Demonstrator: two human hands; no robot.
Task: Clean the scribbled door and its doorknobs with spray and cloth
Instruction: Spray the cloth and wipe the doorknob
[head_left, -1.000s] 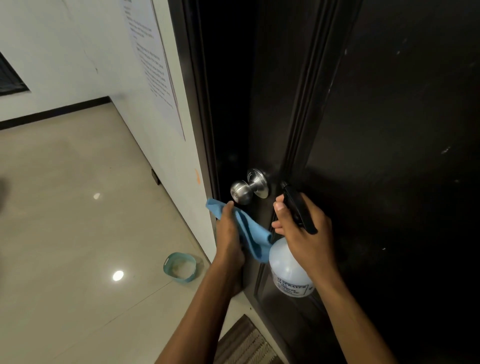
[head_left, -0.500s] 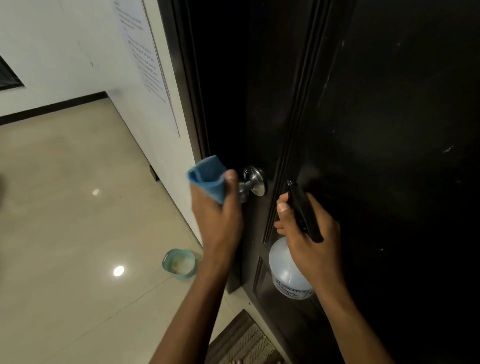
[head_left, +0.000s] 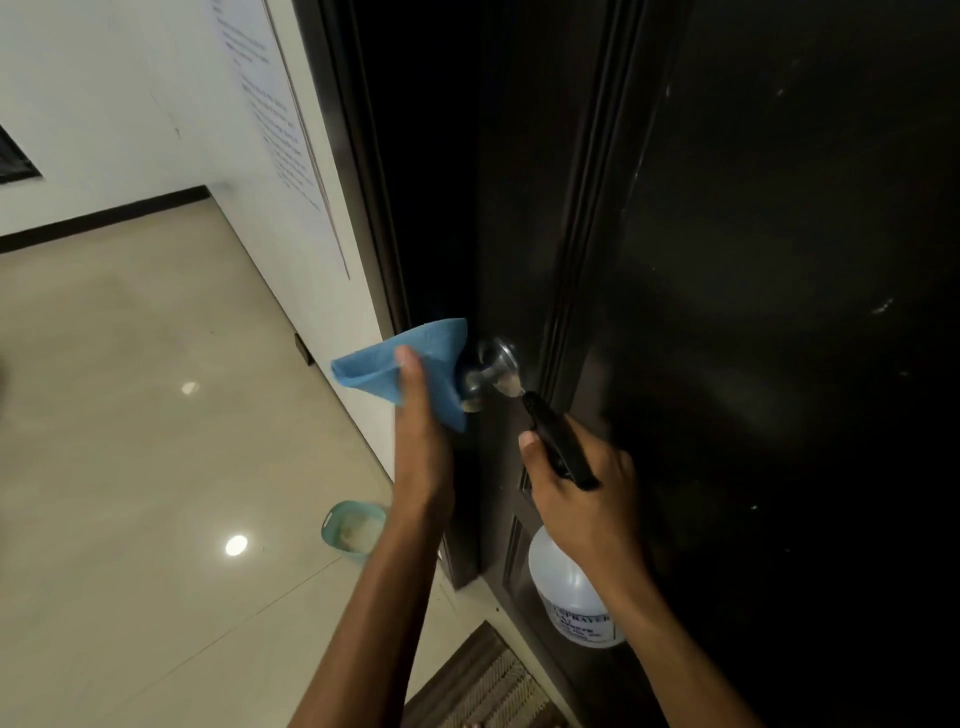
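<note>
A dark door (head_left: 753, 260) fills the right half of the view, with a few pale marks on its panel. Its silver doorknob (head_left: 491, 369) sticks out at mid height. My left hand (head_left: 421, 431) holds a blue cloth (head_left: 410, 364) wrapped over the knob's round end, which the cloth hides. My right hand (head_left: 576, 488) grips the black trigger head of a clear spray bottle (head_left: 569, 592), just below and right of the knob, nozzle pointing up toward it.
A white wall (head_left: 156, 93) with a taped printed sheet (head_left: 280, 135) runs along the left of the door frame. A small teal basket (head_left: 353, 530) sits on the glossy beige tiled floor (head_left: 130, 467). A striped doormat (head_left: 493, 680) lies at the door's foot.
My left hand rose from below the knob and brought the cloth over the knob's end. My right hand stayed beside the door holding the bottle.
</note>
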